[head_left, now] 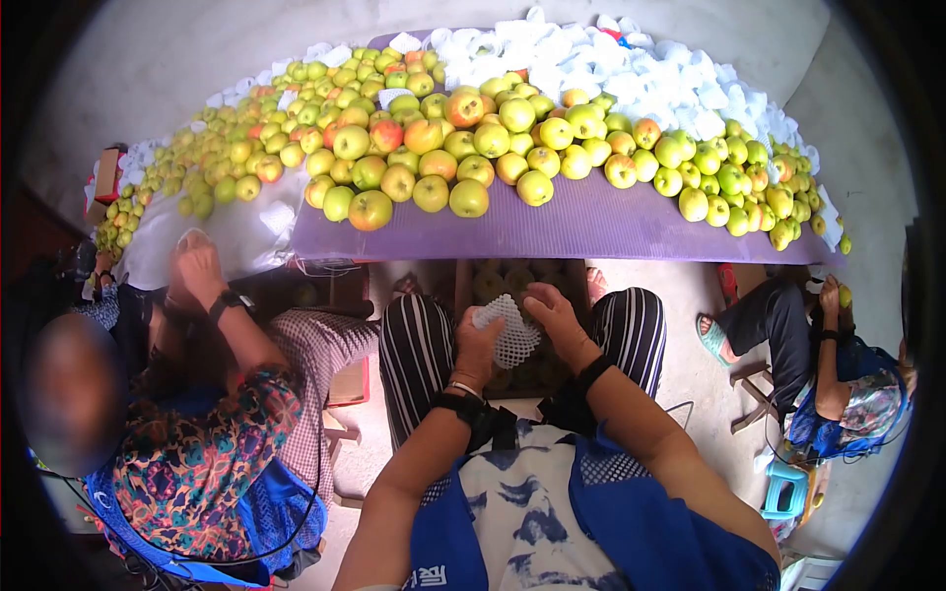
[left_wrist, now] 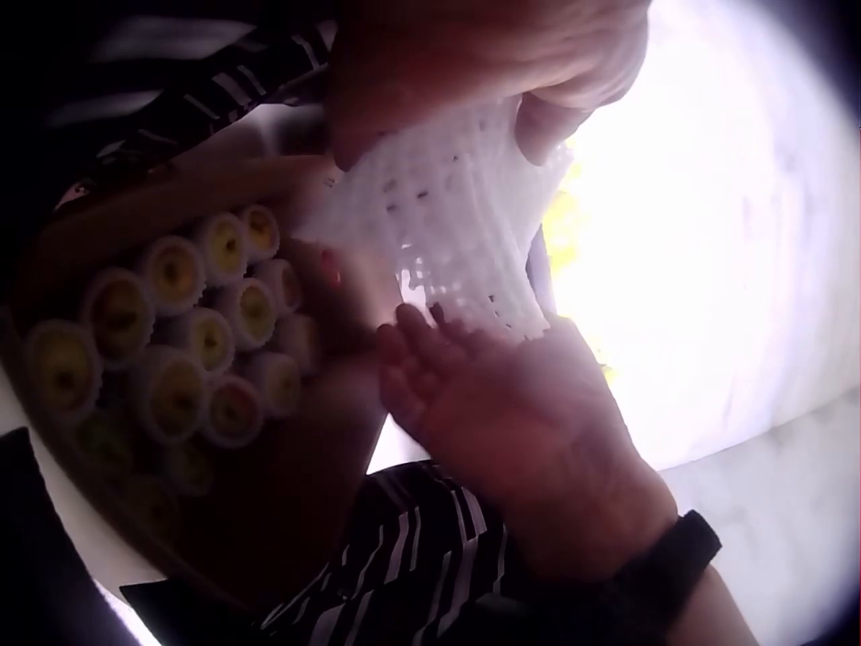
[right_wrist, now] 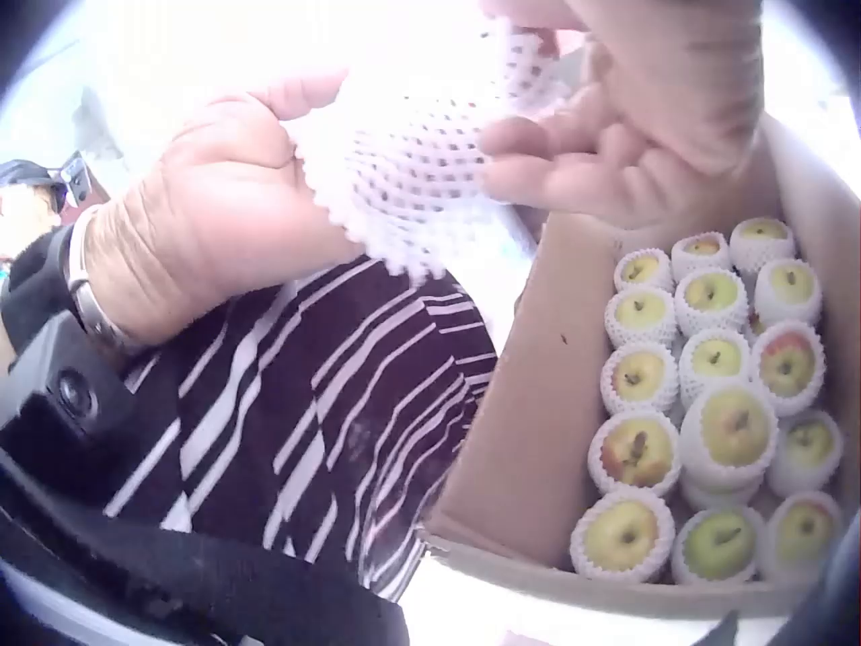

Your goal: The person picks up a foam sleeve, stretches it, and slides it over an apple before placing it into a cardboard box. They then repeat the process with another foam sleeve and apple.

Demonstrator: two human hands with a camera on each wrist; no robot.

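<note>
A white foam net (head_left: 514, 342) is gripped by my left hand (head_left: 476, 347), its thumb and fingers on the net's upper part in the left wrist view. My right hand (head_left: 564, 323) is beside it, palm towards the net, with fingers loosely bent. In the right wrist view those fingers (right_wrist: 579, 168) overlap the net's edge (right_wrist: 417, 175); whether they touch it is unclear. Below the hands, a cardboard box (right_wrist: 518, 417) holds rows of apples (right_wrist: 626, 532) in white foam nets.
A purple-covered table (head_left: 414, 234) in front bears many yellow-green apples (head_left: 370, 210) and a heap of white foam nets (head_left: 591, 74). A person in a patterned top (head_left: 207, 443) sits at left, another person (head_left: 855, 394) at right. A blue stool (head_left: 785, 488) stands at the right.
</note>
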